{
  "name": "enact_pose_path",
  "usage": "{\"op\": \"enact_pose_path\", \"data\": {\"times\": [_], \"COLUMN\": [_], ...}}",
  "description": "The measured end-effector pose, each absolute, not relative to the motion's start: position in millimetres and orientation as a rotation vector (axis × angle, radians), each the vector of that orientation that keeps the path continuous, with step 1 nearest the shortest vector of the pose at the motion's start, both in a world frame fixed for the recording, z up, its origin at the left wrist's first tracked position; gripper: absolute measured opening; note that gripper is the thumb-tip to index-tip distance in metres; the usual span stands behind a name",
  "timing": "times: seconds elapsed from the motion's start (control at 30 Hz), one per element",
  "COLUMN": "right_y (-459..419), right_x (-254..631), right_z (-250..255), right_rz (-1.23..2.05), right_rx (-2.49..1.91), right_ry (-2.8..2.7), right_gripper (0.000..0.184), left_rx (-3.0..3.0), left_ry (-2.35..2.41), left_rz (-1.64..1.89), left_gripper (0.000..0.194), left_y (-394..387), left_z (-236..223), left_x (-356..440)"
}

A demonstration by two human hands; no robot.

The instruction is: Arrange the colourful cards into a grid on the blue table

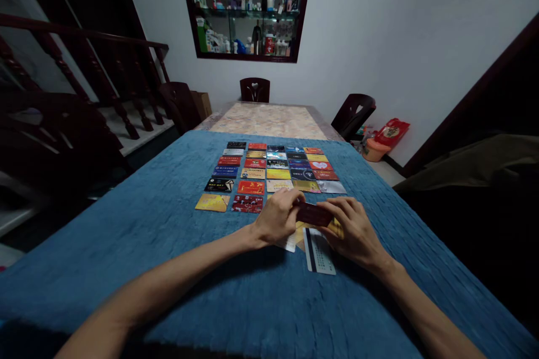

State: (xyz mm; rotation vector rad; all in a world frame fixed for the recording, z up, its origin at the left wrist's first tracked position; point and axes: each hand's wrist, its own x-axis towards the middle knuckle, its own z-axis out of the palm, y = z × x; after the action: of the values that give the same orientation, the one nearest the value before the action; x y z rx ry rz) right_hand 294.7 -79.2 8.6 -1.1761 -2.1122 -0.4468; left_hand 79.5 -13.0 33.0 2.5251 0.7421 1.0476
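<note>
**Red card [312, 214] held between two hands**

Left hand [275, 217] and right hand [354, 231] clamp its opposite ends, between the card rows [251, 186] and the striped card [320, 255]. A low knuckle could nudge neighbours askew; uneven pinching could drop it. Cloth [252, 308] spreads wide either side, its edges well apart.

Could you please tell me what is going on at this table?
A person's left hand and right hand hold a dark red card between them. Below the hands lie a few loose cards, among them a pale card with a dark stripe. Beyond them, many colourful cards lie in neat rows on a blue cloth.
</note>
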Motion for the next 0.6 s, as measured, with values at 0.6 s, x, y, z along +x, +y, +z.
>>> {"op": "enact_pose_path", "data": {"times": [0.6], "right_y": [-81.5], "right_x": [291.4], "right_z": [13.4], "right_rz": [-0.677], "right_rx": [-1.188], "right_ry": [-2.027], "right_gripper": [0.051], "left_rx": [2.699], "left_ry": [0.655], "left_rz": [1.131], "left_gripper": [0.02], "left_y": [-16.2], "left_z": [38.2], "left_x": [76.5]}}
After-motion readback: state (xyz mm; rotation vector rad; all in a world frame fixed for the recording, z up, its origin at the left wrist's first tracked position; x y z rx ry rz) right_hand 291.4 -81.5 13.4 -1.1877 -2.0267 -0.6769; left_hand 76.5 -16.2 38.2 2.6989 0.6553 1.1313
